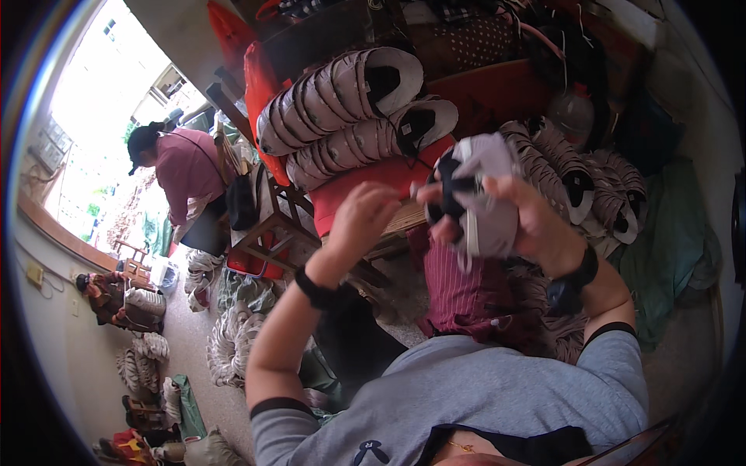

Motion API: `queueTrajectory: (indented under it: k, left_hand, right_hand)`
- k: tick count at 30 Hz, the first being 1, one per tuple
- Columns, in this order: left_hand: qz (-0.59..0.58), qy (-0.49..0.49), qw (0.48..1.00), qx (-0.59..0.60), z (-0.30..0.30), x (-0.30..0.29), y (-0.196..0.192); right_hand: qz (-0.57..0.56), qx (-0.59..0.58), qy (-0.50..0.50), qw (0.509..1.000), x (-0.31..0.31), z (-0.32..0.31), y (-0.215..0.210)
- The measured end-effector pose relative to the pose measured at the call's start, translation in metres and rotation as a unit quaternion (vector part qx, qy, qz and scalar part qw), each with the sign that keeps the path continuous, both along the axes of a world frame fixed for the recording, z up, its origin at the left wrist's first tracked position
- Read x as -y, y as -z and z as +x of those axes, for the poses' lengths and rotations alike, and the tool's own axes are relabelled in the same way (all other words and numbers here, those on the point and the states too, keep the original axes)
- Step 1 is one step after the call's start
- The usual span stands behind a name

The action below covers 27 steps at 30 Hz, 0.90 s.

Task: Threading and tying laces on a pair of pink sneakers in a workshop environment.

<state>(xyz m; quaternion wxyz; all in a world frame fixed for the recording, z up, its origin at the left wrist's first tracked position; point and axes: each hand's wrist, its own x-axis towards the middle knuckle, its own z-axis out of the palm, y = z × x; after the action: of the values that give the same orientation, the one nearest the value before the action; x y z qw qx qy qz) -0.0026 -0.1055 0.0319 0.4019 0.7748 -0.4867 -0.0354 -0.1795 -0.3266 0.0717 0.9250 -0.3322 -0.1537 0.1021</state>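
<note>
My right hand (536, 221) is raised at chest height and wraps round a pale lilac-white shoe upper (493, 159) with a dark lining. The upper is slightly blurred, and some fingertips show at its dark opening. My left hand (359, 224) is up to the left of it, apart from the upper. Its fingers are bent and drawn together; whatever they pinch, if anything, is too small to make out. Behind my hands, two long rows of nested shoe uppers (330, 97) lie on a red surface (350, 203).
More nested uppers (556, 167) are piled at the right, beside a clear plastic bottle (571, 116) and a green cloth (668, 248). Maroon striped cloth (466, 287) hangs before me. A person in pink (186, 171) stands by the doorway; bundled uppers (233, 342) lie on the floor.
</note>
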Motion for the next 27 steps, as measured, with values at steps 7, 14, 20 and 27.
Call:
queueTrajectory:
  k: [7,14,20,27]
  left_hand:
    - [0.09,0.009,0.903,0.42,0.104,0.075,-0.014]
    - [0.112,0.069,0.811,0.57,0.154,0.101,-0.003]
    - [0.067,0.106,0.82,0.558,0.166,0.107,-0.001]
    - [-0.004,0.031,0.891,0.452,0.147,0.116,-0.003]
  right_hand:
    - [-0.074,-0.103,0.108,0.986,0.054,0.09,0.005]
    - [-0.128,-0.122,0.095,0.98,0.06,0.148,0.023]
    - [-0.137,-0.165,0.095,0.972,0.057,0.171,0.031]
    - [-0.112,-0.173,0.12,0.971,0.06,0.189,0.032]
